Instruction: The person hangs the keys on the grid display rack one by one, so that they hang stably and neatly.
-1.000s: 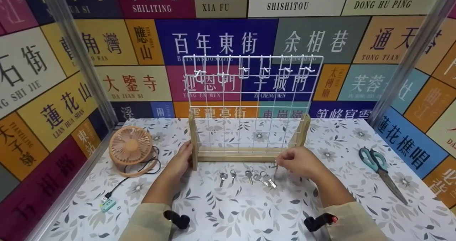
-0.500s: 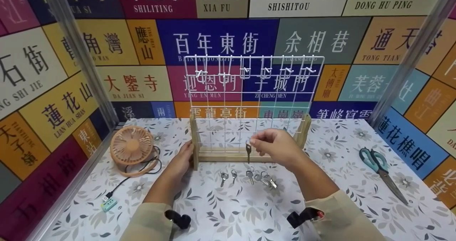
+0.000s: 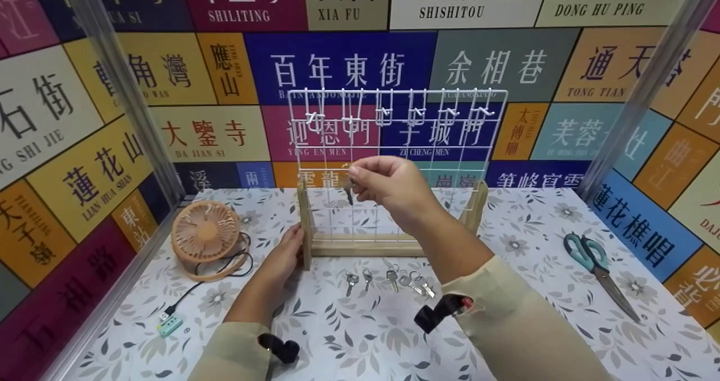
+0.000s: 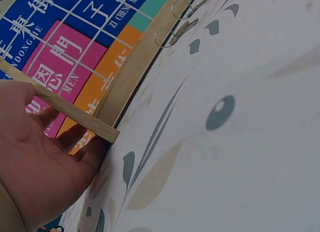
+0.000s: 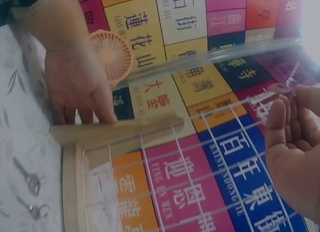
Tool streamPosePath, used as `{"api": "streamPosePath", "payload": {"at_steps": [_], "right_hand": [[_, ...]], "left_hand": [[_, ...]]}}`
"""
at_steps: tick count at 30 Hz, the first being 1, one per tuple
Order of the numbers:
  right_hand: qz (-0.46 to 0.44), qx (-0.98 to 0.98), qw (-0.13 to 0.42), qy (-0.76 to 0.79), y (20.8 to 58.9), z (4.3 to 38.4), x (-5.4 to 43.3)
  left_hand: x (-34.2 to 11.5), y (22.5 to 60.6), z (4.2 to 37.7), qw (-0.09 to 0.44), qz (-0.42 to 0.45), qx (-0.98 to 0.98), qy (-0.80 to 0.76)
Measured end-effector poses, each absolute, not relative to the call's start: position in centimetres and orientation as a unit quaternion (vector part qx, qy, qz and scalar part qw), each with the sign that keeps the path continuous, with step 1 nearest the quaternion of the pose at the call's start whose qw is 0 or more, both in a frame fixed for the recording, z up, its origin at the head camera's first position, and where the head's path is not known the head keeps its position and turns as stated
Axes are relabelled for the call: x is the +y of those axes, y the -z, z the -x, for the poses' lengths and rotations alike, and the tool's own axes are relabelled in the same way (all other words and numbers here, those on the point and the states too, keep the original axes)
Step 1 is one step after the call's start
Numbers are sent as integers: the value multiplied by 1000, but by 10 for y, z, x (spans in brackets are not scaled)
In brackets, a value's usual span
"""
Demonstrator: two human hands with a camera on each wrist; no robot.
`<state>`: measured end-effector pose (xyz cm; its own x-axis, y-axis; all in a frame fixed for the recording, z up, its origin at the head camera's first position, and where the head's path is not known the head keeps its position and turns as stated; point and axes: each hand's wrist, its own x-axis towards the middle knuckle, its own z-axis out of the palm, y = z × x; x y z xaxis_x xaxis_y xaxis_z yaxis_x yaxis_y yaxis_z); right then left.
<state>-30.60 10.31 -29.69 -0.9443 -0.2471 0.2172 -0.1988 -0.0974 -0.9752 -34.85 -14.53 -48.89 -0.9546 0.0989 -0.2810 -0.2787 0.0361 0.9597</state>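
Note:
My right hand [image 3: 396, 192] pinches a key [image 3: 348, 191] by its ring between thumb and fingertips, with the blade hanging down, in front of the white wire grid [image 3: 402, 146]. In the right wrist view, my right hand [image 5: 296, 134] is at the far right, and the small metal parts near its fingertips are blurred. My left hand [image 3: 286, 250] holds the left wooden post [image 3: 305, 229] of the rack. The left wrist view shows my left hand [image 4: 55, 152] with its fingers behind that post [image 4: 82, 116]. White hooks [image 3: 417, 114] hang along the grid's upper part.
Several keys on rings [image 3: 392, 280] lie in a row before the rack's wooden base [image 3: 365, 250]. At left stand an orange fan [image 3: 206, 232] with a black cable and a small teal block [image 3: 169, 325]. Scissors [image 3: 599, 274] lie at right. A patterned wall [image 3: 484, 60] rises behind.
My right hand has lifted the key from the table's right side, moving up and left to the grid's left-middle part. The left hand stays on the post.

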Motion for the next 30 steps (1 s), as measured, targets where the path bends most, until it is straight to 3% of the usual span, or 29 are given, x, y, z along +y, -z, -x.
{"api": "streamPosePath", "payload": {"at_steps": [12, 30], "right_hand": [[157, 561, 22, 813, 270, 315, 47], [126, 532, 12, 838, 258, 327, 33]], "left_hand": [[-145, 489, 351, 142, 66, 703, -694], [-145, 489, 350, 143, 59, 700, -697]]}}
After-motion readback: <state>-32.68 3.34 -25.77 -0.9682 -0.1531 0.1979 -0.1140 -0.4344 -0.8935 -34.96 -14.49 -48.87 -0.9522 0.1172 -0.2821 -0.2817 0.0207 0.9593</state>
